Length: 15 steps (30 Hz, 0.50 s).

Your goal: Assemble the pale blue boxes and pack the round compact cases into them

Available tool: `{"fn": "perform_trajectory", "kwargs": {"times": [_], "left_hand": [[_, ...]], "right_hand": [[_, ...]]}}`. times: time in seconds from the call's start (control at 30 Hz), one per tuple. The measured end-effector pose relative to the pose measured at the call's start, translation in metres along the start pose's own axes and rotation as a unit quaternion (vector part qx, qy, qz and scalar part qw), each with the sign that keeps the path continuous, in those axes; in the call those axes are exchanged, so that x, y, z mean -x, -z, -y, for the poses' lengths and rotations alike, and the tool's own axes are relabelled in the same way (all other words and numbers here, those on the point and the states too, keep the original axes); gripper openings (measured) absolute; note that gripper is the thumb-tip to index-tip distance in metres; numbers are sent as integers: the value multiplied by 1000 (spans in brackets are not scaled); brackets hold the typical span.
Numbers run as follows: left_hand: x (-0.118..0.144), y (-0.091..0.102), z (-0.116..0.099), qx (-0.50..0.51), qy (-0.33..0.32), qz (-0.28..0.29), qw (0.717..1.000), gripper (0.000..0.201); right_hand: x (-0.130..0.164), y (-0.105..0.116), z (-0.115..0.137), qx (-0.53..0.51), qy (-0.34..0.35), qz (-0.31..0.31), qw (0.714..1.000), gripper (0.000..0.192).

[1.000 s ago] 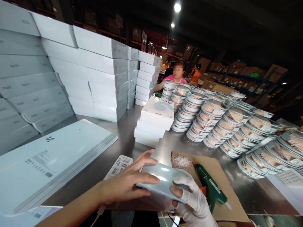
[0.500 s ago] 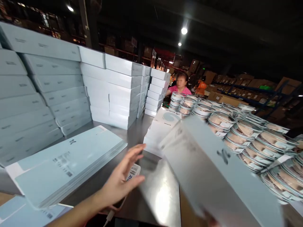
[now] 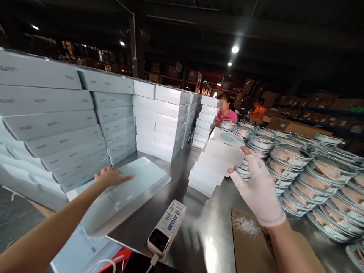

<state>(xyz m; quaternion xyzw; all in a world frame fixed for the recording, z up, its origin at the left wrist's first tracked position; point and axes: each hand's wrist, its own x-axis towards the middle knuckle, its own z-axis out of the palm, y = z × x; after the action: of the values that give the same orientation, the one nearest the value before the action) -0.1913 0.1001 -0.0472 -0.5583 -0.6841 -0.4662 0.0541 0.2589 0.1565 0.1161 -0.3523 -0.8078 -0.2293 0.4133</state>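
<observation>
My bare left hand (image 3: 112, 176) lies flat, fingers apart, on a stack of flat pale blue printed sheets (image 3: 133, 189) on the steel table (image 3: 182, 170). My right hand (image 3: 257, 187), in a white glove, reaches forward to a short stack of white boxes (image 3: 210, 170). Its thumb and forefinger clasp the near end of the top white box (image 3: 226, 146), which has a pale blue circle on its lid and rests on the stack.
Tall walls of pale boxes (image 3: 57, 125) stand at left and behind (image 3: 165, 117). Rows of stacked round clear containers (image 3: 301, 163) fill the right. A white device with a cable (image 3: 166, 227) and cardboard (image 3: 250, 246) lie near me. A person in pink (image 3: 226, 112) works at the far end.
My right hand swung the box up from in front of me and out to the white stack. My left hand let go and moved left onto the flat sheets. The view tilted up.
</observation>
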Motion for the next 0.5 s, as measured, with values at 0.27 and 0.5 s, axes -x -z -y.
{"fn": "perform_trajectory", "kwargs": {"times": [0.27, 0.5], "left_hand": [[0, 39, -45, -105, 48, -75, 990, 42], [76, 46, -146, -18, -282, 7, 959, 8]], "right_hand": [[84, 36, 61, 86, 53, -52, 994, 29], [118, 24, 102, -104, -92, 58, 989, 35]]}}
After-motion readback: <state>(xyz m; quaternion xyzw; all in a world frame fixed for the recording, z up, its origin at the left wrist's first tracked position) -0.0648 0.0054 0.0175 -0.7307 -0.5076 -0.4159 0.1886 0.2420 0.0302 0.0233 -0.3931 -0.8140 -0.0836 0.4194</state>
